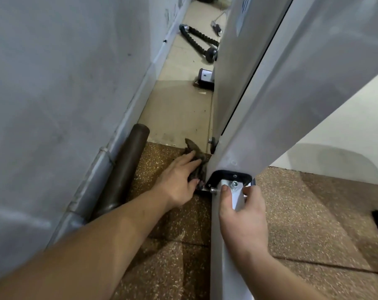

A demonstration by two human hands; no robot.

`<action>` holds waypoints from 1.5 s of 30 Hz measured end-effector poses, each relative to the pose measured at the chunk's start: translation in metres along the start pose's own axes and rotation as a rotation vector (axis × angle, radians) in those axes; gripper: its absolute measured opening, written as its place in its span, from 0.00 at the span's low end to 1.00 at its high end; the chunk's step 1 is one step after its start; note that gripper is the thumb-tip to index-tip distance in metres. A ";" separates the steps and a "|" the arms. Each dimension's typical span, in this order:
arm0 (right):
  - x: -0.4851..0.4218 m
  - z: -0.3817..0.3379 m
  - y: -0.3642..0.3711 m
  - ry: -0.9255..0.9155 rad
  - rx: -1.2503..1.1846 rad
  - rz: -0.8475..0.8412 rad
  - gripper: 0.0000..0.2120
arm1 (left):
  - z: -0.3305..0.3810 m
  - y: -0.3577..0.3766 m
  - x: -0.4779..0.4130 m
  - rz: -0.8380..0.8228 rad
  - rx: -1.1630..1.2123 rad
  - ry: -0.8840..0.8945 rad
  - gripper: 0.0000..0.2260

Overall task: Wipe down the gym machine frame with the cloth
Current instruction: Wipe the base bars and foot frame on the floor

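Observation:
The silver gym machine frame (pixel 277 94) slants up from a black bracket at floor level, where a lower silver bar (pixel 220 245) joins it by a bolt. A dark crumpled cloth (pixel 197 161) lies against the left side of the frame's foot. My left hand (pixel 177 180) presses the cloth to the frame, thumb curled under it. My right hand (pixel 242 219) grips the lower bar just below the bolt, thumb on one side and fingers round the other.
A grey wall (pixel 64 94) with a skirting pipe runs close on the left. A dark tube (pixel 125 169) lies along it. Speckled brown rubber mats (pixel 313 224) cover the floor here. A black rope handle (pixel 196 42) and a frame foot lie farther back.

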State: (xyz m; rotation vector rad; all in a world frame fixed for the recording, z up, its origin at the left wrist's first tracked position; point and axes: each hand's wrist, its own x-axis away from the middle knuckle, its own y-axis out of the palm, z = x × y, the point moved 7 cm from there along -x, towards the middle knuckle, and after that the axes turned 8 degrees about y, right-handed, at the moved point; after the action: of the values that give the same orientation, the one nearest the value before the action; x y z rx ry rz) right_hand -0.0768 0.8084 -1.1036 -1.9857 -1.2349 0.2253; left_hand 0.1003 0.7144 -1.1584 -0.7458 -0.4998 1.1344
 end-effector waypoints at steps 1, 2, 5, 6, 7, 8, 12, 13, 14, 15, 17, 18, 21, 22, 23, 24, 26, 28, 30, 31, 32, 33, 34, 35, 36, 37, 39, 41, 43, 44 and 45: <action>0.000 0.000 0.000 -0.004 0.000 0.000 0.21 | 0.002 0.001 0.002 0.009 -0.024 0.032 0.26; 0.000 0.000 0.000 -0.007 0.003 -0.005 0.21 | 0.007 0.004 0.006 0.015 -0.034 0.060 0.25; -0.001 0.000 0.001 -0.010 0.007 -0.005 0.20 | 0.013 0.006 0.021 0.022 -0.033 0.117 0.23; -0.001 0.000 0.001 -0.014 0.010 0.001 0.20 | 0.012 0.004 0.021 -0.004 -0.038 0.144 0.22; -0.002 0.000 0.001 -0.016 0.015 0.005 0.20 | 0.012 0.002 0.020 -0.046 -0.064 0.177 0.22; -0.002 0.000 0.000 -0.013 0.013 0.006 0.20 | 0.011 0.000 0.015 -0.083 -0.100 0.207 0.22; -0.001 0.002 0.000 0.003 -0.023 -0.004 0.19 | 0.013 -0.002 -0.009 -0.006 -0.096 0.195 0.24; -0.001 0.002 0.000 0.000 -0.031 -0.005 0.18 | 0.014 0.000 -0.007 0.038 -0.078 0.169 0.24; -0.001 0.002 0.000 -0.005 -0.036 -0.001 0.18 | 0.016 0.004 -0.001 0.063 -0.059 0.155 0.24; -0.001 0.003 0.000 -0.005 -0.040 0.006 0.18 | 0.017 0.009 0.009 0.066 -0.050 0.158 0.23; -0.001 0.002 0.000 -0.001 -0.038 0.013 0.19 | 0.018 0.014 0.033 0.052 -0.034 0.187 0.23; -0.001 0.002 0.000 -0.001 -0.038 0.018 0.19 | 0.016 0.013 0.040 0.039 -0.030 0.204 0.23; -0.002 0.001 0.000 -0.001 -0.026 0.027 0.19 | 0.009 0.004 0.026 -0.021 -0.098 0.238 0.22; -0.002 0.001 0.000 -0.002 -0.026 0.024 0.19 | 0.008 0.003 0.015 -0.030 -0.122 0.230 0.22; -0.003 0.001 0.000 -0.002 -0.028 0.023 0.20 | 0.010 0.003 0.004 -0.019 -0.126 0.212 0.23; -0.002 0.002 0.000 0.001 -0.031 0.023 0.20 | 0.012 0.003 -0.006 0.012 -0.114 0.181 0.24; -0.001 0.002 0.001 -0.003 -0.036 0.024 0.20 | 0.015 0.010 -0.009 0.089 -0.060 0.089 0.25; -0.002 0.003 0.001 -0.008 -0.035 0.024 0.20 | 0.020 0.017 0.010 0.133 -0.013 0.068 0.24; -0.001 0.002 0.000 -0.009 -0.041 0.024 0.20 | 0.024 0.018 0.036 0.127 -0.018 0.148 0.22; -0.002 0.002 0.000 -0.007 -0.040 0.024 0.20 | 0.023 0.017 0.044 0.100 -0.028 0.198 0.21; -0.002 0.002 -0.001 -0.005 -0.037 0.024 0.20 | 0.019 0.013 0.044 0.068 -0.041 0.232 0.21; -0.003 0.003 0.000 -0.001 -0.033 0.023 0.20 | 0.014 0.009 0.038 0.025 -0.070 0.241 0.20; -0.003 0.002 0.001 0.001 -0.029 0.019 0.21 | 0.010 0.006 0.029 -0.013 -0.092 0.235 0.20; -0.003 0.002 0.001 0.003 -0.027 0.018 0.20 | 0.008 0.004 0.018 -0.018 -0.104 0.229 0.21; -0.004 0.003 0.002 0.003 -0.021 0.016 0.20 | 0.010 0.003 0.008 0.005 -0.098 0.216 0.21; -0.004 0.004 0.002 0.007 -0.012 0.015 0.20 | 0.013 0.005 0.001 0.041 -0.077 0.184 0.22; -0.002 0.004 0.002 0.015 -0.010 0.012 0.20 | 0.015 0.011 0.004 0.144 -0.003 0.059 0.22; -0.002 0.004 0.001 0.021 -0.006 0.010 0.20 | 0.023 0.021 0.025 0.240 0.062 -0.012 0.21; -0.002 0.004 0.002 0.031 -0.002 0.002 0.20 | 0.034 0.024 0.051 0.278 0.115 0.025 0.21; -0.001 0.003 0.001 0.039 -0.004 -0.003 0.20 | 0.037 0.022 0.061 0.267 0.137 0.043 0.20; -0.002 0.003 0.001 0.050 -0.004 -0.005 0.21 | 0.037 0.019 0.066 0.251 0.158 0.051 0.20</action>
State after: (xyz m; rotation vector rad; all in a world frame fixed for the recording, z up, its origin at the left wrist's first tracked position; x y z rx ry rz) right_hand -0.0782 0.8083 -1.1064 -1.9798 -1.2094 0.1704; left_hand 0.0859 0.7908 -1.1489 -0.7103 -0.2744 1.3677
